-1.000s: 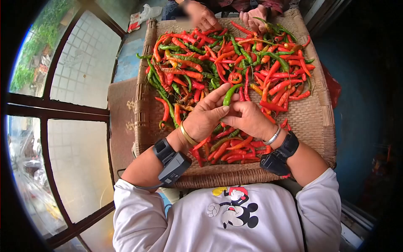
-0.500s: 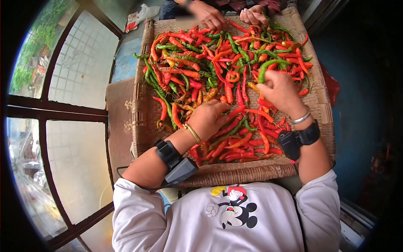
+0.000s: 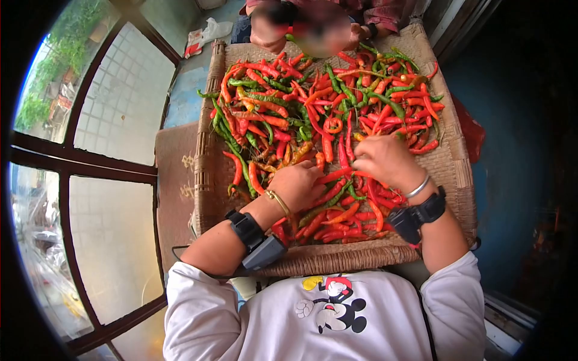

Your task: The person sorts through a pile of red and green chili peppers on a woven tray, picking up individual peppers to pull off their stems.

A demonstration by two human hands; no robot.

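perhaps the curled left hand [image 3: 299, 188] or right hand [image 3: 388, 161], grips unclear, risked, by pushing, spilling peppers [image 3: 344, 215] over the tray's [image 3: 337, 260] near edge.

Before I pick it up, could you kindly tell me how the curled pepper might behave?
The curled pepper looks slender, so probably light. Its shiny skin may feel slippery. Its ring-like bend would likely keep it from rolling far on the woven tray.

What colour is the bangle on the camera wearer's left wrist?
The bangle is gold-coloured, seen best in the head view.
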